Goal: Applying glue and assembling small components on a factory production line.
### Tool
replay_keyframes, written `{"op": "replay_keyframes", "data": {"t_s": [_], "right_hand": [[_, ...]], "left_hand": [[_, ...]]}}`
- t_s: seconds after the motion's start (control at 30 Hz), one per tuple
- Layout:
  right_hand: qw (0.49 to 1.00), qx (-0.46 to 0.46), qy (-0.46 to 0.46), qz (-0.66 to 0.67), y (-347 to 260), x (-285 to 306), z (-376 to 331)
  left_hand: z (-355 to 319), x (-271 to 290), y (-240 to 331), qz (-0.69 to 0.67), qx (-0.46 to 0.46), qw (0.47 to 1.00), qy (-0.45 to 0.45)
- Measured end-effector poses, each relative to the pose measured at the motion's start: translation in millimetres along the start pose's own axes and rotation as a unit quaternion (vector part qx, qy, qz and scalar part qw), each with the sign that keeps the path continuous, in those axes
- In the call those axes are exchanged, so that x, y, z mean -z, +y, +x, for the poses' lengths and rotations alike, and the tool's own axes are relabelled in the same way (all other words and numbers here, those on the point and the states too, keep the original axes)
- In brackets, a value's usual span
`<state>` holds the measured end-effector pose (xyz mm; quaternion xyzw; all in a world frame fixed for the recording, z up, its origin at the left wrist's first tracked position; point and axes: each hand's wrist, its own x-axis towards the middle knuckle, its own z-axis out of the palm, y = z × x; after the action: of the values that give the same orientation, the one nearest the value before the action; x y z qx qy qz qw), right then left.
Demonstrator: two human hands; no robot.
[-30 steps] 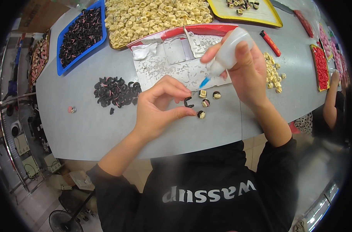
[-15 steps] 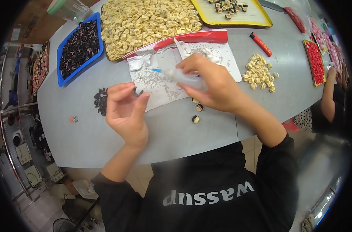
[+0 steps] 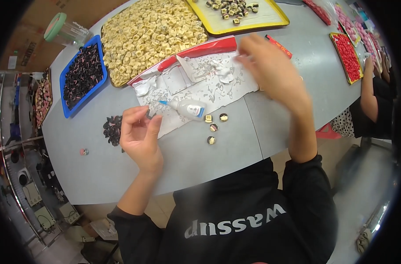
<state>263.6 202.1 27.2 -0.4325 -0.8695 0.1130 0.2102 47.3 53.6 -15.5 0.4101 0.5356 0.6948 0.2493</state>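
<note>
My left hand (image 3: 141,138) pinches a small black piece (image 3: 149,115) between thumb and fingers, just above the table. Close by is a heap of black pieces (image 3: 113,130), partly behind that hand. A clear glue bottle (image 3: 192,109) with a blue tip lies on its side at the edge of the glue-spotted white paper (image 3: 222,90). Several small black-and-cream pieces (image 3: 211,140) sit on the table near it. Over the right end of the paper is my right hand (image 3: 275,72), its fingers smeared by motion. It covers most of the small cream pile and part of a red tube-like item (image 3: 279,46).
Across the far side stand a blue tray (image 3: 104,66) of black pieces, a large tray of cream pieces (image 3: 152,37) and a yellow tray (image 3: 253,27). A lidded jar (image 3: 66,31) is at far left. Another person's arm (image 3: 367,86) shows beside a red-filled tray (image 3: 348,57).
My right hand has let go of the glue bottle, which now lies on the paper, and has moved right and away from me. My left hand still pinches the black piece.
</note>
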Motion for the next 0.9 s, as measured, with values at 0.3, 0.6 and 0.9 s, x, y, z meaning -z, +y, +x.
{"op": "replay_keyframes", "data": {"t_s": [0.3,0.6,0.9], "right_hand": [[0.969,-0.157,-0.179,0.057,75.3,37.3,-2.3],[0.980,-0.114,-0.112,0.120,67.8,29.5,4.8],[0.907,0.132,-0.094,0.389,10.2,2.6,14.0]], "left_hand": [[-3.2,-2.9,-2.0,0.018,0.009,0.999,-0.029],[-3.3,-4.9,3.5,0.029,-0.007,0.998,-0.056],[-5.8,-6.0,0.4,0.018,-0.039,0.991,-0.126]]}}
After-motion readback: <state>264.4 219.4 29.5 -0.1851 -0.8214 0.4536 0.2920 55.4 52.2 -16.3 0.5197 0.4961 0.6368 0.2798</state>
